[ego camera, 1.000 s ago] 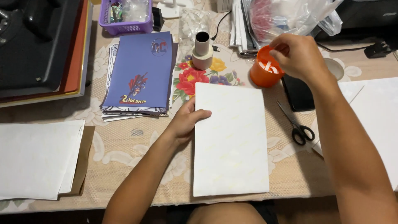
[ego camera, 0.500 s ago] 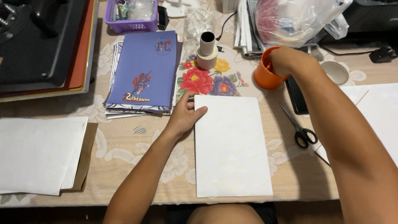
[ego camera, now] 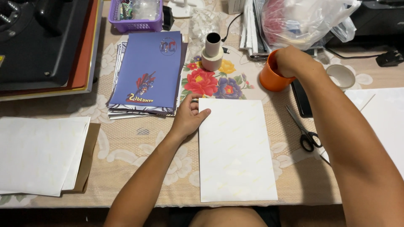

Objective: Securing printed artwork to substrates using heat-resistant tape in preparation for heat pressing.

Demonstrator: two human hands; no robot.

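A blank white sheet lies upright on the flowered tablecloth in front of me. My left hand rests flat at its top-left corner, fingers spread, thumb on the paper's edge. My right hand reaches over the rim of an orange cup beyond the sheet's top-right corner. Its fingers dip inside the cup and are hidden, so I cannot see whether they hold anything.
Black-handled scissors and a flat black object lie right of the sheet. A stack of purple printed sheets lies to its left, with stacked tape rolls behind. More white sheets lie far left; a black machine occupies the back left.
My right hand went from hovering over the orange cup's rim to dipping its fingers inside it. My left hand stayed on the sheet's corner.
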